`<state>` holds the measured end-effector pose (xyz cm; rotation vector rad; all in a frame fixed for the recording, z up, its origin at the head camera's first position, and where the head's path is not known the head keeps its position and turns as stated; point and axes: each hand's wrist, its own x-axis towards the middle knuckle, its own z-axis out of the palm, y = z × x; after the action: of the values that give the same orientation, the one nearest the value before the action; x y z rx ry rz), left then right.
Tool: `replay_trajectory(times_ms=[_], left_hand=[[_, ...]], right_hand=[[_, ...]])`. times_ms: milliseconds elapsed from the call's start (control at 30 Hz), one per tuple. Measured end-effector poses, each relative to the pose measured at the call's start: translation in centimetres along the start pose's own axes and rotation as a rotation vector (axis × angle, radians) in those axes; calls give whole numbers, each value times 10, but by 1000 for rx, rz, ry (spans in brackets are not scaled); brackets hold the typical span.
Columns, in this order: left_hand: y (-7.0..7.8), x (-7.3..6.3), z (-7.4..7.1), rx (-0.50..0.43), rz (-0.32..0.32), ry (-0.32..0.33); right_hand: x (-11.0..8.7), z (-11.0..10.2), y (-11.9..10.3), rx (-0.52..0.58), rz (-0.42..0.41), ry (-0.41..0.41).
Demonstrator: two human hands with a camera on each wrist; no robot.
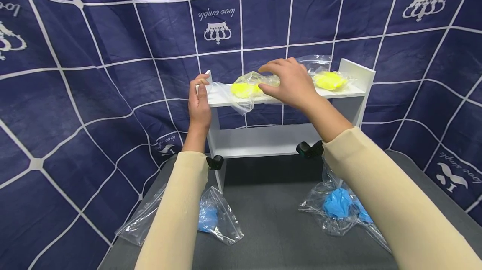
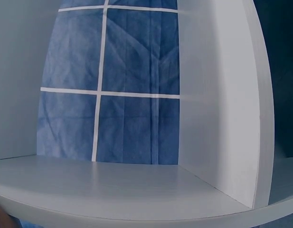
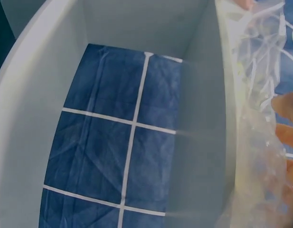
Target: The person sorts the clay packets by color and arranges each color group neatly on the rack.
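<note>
A white two-tier shelf (image 1: 260,138) stands against the blue curtain. My left hand (image 1: 199,104) grips the upper left end of its side panel, fingers curled over the edge. Above the top board is my right hand (image 1: 290,83), thumb and fingers spread apart beside a clear plastic bag with yellow contents (image 1: 244,90). The right wrist view shows clear plastic (image 3: 260,142) along the board's edge, with fingers (image 3: 287,107) next to it; contact is hard to tell. A second bag with yellow contents (image 1: 329,81) lies at the top board's right end.
On the dark grey tabletop (image 1: 271,228), a clear bag with blue contents (image 1: 208,219) lies at left, partly behind my left sleeve. More clear bags with blue contents (image 1: 337,203) lie at right, partly behind my right sleeve. The blue curtain (image 1: 169,23) with white lines surrounds the table.
</note>
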<state>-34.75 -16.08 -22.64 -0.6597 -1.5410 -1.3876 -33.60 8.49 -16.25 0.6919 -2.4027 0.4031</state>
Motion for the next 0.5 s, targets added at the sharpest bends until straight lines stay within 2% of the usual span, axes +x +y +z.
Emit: replay_trajectory(times_ms=[233, 367, 500], left_hand=[[-2, 2, 1, -4, 20, -1], [-17, 3, 1, -2, 18, 7], [-34, 4, 0, 6, 17, 12]], right_hand=[[-29, -3, 6, 62, -163, 215], [-46, -3, 10, 100, -250, 299], [-62, -3, 15, 128, -293, 328]])
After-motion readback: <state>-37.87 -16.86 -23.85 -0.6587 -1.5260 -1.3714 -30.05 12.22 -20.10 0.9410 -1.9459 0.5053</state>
